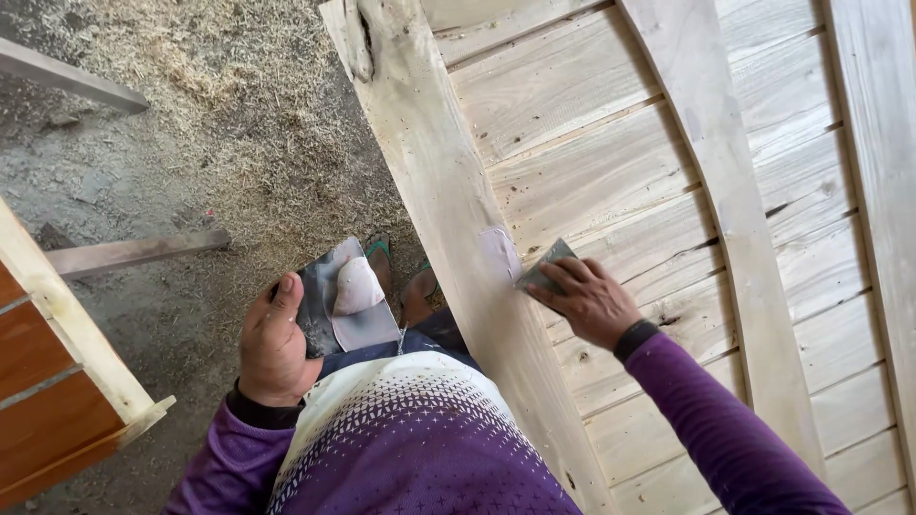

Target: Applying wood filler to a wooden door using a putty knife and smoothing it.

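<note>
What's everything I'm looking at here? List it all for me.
Wooden panel: one, pale bare wood with slats and curved rails, fills the right side.
Filler patch: one, whitish, on the panel's near rail.
Scraper: one, grey, pressed to the rail beside the patch.
Flat board: one, grey, holding a lump of whitish filler, lower centre.
Sawdust: a spread, tan, on the ground at upper left.
Loose wooden strips: two, greyish, on the ground at left.
Brown furniture piece: one, pale-edged, bottom left.
Sandalled feet: two, green straps, beside the rail.
Left hand: grips the flat board.
Right hand: holds the scraper.
</note>
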